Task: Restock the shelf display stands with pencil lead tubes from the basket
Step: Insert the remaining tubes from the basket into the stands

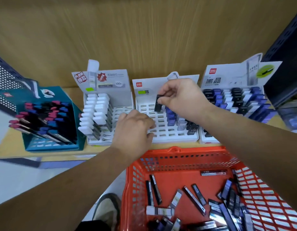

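Middle display stand (167, 135): white slotted grid, partly filled at right. Above its rear slots: black lead tube (158, 103), upright, pinched at the top by right hand (182, 97) thumb and fingertips. On its front-left corner: left hand (134, 129), fingers bent, tips on grid; grip contents not discernible. In front of it: red basket (177, 152) with loose tubes (194, 197).

You are holding a slim black plastic lead tube (158, 103) upright over the white slotted display stand (167, 135); loose tubes (193, 200) are lying in the orange plastic basket (186, 151).
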